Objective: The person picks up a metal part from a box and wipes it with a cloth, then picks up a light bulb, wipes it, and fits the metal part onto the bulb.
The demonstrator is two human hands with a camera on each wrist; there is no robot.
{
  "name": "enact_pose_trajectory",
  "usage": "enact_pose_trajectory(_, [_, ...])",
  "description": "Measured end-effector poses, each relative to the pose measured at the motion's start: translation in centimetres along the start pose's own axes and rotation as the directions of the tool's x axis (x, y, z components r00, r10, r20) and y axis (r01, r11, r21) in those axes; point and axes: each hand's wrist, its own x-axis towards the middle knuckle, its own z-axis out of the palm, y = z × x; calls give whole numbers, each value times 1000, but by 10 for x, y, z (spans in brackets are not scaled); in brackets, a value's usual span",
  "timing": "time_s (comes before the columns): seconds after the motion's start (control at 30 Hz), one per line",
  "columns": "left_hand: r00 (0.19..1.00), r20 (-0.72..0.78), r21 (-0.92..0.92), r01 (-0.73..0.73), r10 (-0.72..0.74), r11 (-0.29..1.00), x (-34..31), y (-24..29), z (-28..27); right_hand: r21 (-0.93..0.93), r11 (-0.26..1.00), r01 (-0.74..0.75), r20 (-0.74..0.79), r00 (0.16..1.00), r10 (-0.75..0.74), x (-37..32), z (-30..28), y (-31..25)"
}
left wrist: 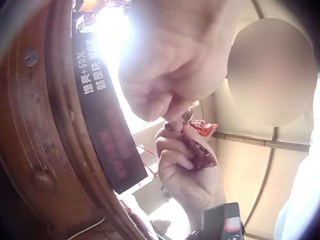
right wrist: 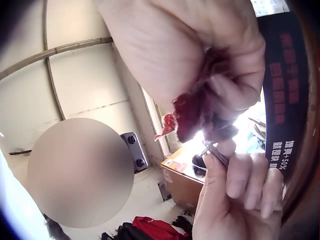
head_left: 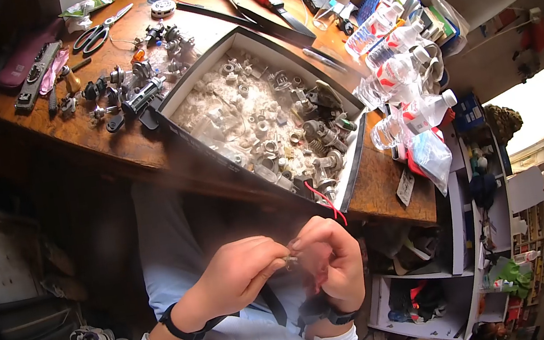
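Observation:
Both hands meet over my lap, below the desk edge. My left hand (head_left: 273,264) pinches a small metal part (head_left: 290,260) between thumb and fingertips. My right hand (head_left: 304,243) is curled round a crumpled red cloth (right wrist: 187,112) and presses it against that small metal part (right wrist: 216,150). In the left wrist view the left hand (left wrist: 172,112) reaches down to the right hand (left wrist: 175,160), with the red cloth (left wrist: 200,147) bunched in its fingers. In the right wrist view the right hand (right wrist: 227,107) is above and the left hand's fingers (right wrist: 235,185) are below.
A black-rimmed box (head_left: 166,105) full of white and grey fittings sits on the wooden desk (head_left: 108,141), with a red wire (head_left: 325,201) hanging over its near corner. Loose metal parts (head_left: 135,85), scissors (head_left: 101,31) and water bottles (head_left: 397,72) surround it. Shelves (head_left: 459,213) stand at right, shoes (head_left: 97,337) on the floor at left.

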Motion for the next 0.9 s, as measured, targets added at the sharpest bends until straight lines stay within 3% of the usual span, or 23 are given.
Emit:
enact_pose_trajectory(0.13, [997, -52, 83, -47, 51, 995, 7, 5, -3, 24, 1000, 19, -12, 1000, -18, -2, -1, 0])
enact_pose_trajectory(0.33, [999, 45, 111, 6, -11, 994, 9, 7, -8, -26, 1000, 6, 41, 999, -5, -7, -14, 2])
enact_pose_trajectory(0.4, [965, 180, -115, 213, -190, 970, 7, 7, -10, -56, 998, 10, 85, 996, -5, -6, -16, 2])
enact_pose_trajectory(0.5, [923, 285, -225, 328, -260, 917, 6, 3, -12, 38, 998, -40, 111, 993, 36, -4, -16, 3])
enact_pose_trajectory(0.63, [925, 325, -256, 286, -196, 923, 3, 0, -16, 69, 996, -50, 213, 976, 34, 0, -15, 0])
enact_pose_trajectory(0.7, [895, 378, -406, 391, -238, 826, 1, 2, -17, 152, 979, -137, 235, 967, 99, -1, -11, -2])
enact_pose_trajectory(0.83, [885, 427, -407, 372, -187, 834, 2, 5, -24, 275, 938, -212, 232, 961, 149, -2, 2, -7])
enact_pose_trajectory(0.9, [849, 485, -428, 438, -208, 790, 3, 8, -27, 279, 936, -213, 200, 967, 160, -2, 6, -8])
